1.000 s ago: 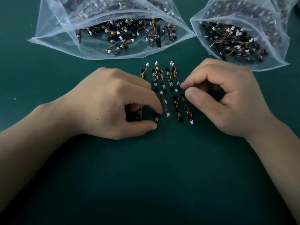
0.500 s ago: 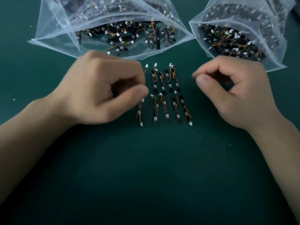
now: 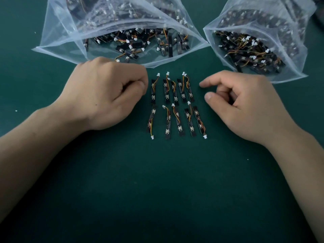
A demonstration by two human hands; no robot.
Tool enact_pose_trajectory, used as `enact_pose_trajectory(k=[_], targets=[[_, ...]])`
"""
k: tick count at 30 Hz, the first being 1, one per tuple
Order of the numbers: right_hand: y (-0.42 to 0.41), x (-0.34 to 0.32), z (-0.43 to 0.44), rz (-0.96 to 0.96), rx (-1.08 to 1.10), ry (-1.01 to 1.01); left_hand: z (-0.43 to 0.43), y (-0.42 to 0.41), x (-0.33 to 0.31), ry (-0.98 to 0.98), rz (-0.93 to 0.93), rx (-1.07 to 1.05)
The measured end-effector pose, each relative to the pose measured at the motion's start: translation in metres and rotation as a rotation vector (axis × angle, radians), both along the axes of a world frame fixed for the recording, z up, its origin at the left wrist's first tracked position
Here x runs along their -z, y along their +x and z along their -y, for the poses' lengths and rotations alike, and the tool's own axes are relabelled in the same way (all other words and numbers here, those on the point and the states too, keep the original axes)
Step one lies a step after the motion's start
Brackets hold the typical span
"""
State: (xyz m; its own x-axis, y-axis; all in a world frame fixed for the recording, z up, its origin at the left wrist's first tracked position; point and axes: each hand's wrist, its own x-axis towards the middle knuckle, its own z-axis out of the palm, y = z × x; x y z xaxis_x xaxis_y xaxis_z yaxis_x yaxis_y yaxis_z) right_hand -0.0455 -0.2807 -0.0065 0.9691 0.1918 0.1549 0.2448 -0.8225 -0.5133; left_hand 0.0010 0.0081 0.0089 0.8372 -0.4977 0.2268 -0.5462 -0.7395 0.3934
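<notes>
You have the green mat (image 3: 157, 190) under everything, and your room to move is its near half. At the far edge lie the left bag (image 3: 59, 32) and the smaller right bag (image 3: 298, 55), clear and stuffed with parts. Your left hand (image 3: 105, 95) is fisted on nothing that shows, and your right hand (image 3: 245, 106) is loosely curled and empty. Between them, untouched, ten small black boards (image 3: 182, 92) lie in two rows of five. Each is a thin strip with orange-yellow wires and a white plug (image 3: 204, 136).

Dark green mat (image 3: 157, 190), clear bag (image 3: 57, 37) of small parts far left, second bag (image 3: 296, 71) far right
</notes>
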Motion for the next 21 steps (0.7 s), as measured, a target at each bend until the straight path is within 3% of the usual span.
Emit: enact_pose_trajectory(k=[21], targets=[[0.0001,-0.0003,-0.0018,0.012,0.000,0.004,0.0010,0.0010,0.0032,-0.011,-0.062,-0.019]])
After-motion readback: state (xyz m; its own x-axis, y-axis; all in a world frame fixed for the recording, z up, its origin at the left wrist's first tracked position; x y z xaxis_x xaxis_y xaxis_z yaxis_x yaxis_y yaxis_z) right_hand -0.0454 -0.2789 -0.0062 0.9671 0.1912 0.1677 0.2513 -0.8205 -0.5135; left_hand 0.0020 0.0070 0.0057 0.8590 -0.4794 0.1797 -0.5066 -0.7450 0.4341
